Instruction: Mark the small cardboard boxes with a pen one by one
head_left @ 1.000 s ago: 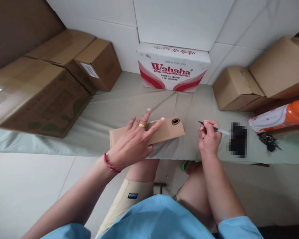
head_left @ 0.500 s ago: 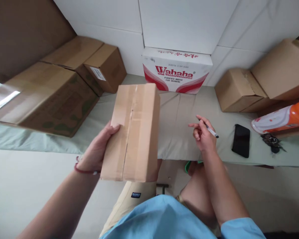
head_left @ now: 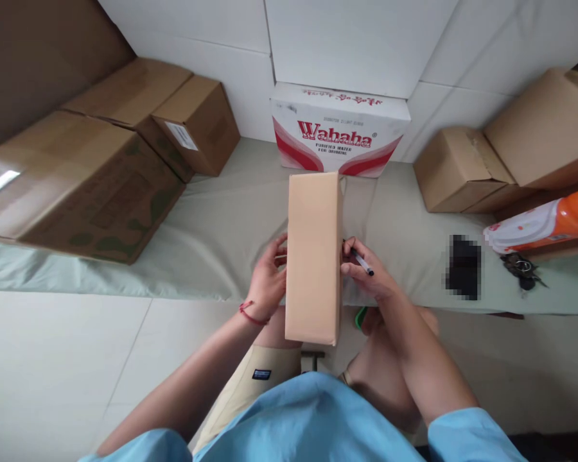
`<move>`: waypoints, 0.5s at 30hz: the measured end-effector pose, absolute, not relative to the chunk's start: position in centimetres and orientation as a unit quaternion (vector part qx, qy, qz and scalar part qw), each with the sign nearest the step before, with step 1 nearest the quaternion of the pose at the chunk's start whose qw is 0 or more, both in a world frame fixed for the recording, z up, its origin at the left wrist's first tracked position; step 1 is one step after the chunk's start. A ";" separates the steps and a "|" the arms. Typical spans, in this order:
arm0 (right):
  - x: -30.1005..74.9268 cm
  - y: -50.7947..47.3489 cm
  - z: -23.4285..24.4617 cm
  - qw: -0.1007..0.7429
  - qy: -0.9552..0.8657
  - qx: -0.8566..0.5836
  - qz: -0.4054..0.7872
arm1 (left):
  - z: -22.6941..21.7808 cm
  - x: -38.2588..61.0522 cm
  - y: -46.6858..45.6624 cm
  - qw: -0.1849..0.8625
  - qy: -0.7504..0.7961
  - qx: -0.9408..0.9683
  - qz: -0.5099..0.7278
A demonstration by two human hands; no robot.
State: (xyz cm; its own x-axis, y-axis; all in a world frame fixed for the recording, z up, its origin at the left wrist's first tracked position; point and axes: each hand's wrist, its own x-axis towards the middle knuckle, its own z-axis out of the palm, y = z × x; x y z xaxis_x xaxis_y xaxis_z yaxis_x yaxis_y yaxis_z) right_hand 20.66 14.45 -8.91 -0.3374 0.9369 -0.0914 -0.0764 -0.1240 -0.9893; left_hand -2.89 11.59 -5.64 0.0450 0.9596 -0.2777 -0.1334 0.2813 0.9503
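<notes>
A small plain cardboard box (head_left: pixel 313 256) is held lengthwise above the edge of a bench covered with a pale green cloth (head_left: pixel 221 231). My left hand (head_left: pixel 267 279) grips the box's left side, fingers curled against it. My right hand (head_left: pixel 366 276) presses on the box's right side while pinching a pen (head_left: pixel 363 262) between its fingers. A narrow plain face of the box points up at me.
A white and red Wahaha carton (head_left: pixel 340 131) stands against the tiled wall behind. Brown cartons (head_left: pixel 91 173) lie at left, more cartons (head_left: pixel 462 170) at right. A black phone (head_left: pixel 464 266), keys (head_left: pixel 519 266) and an orange and white pack (head_left: pixel 544 224) lie at right.
The box was lying flat under my left hand, then was lifted with its taped face up, and now is turned onto a narrow side. My right hand with the pen came onto the box.
</notes>
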 end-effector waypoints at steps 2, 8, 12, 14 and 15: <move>20.9 14.7 -9.0 0.396 -0.528 -0.433 0.614 | -5.1 -3.7 11.4 0.634 0.519 0.371 0.436; 20.0 14.5 -9.7 0.389 -0.465 -0.465 0.645 | -4.1 -4.9 9.5 0.726 0.410 0.448 0.323; 19.1 14.4 -9.6 0.404 -0.463 -0.486 0.622 | -3.1 -4.6 8.8 0.563 0.590 0.488 0.312; 18.9 14.4 -9.4 0.395 -0.491 -0.502 0.592 | -2.4 -4.6 8.7 0.469 0.665 0.499 0.299; 18.7 14.4 -9.3 0.386 -0.509 -0.508 0.578 | -2.1 -4.6 8.6 0.435 0.686 0.506 0.289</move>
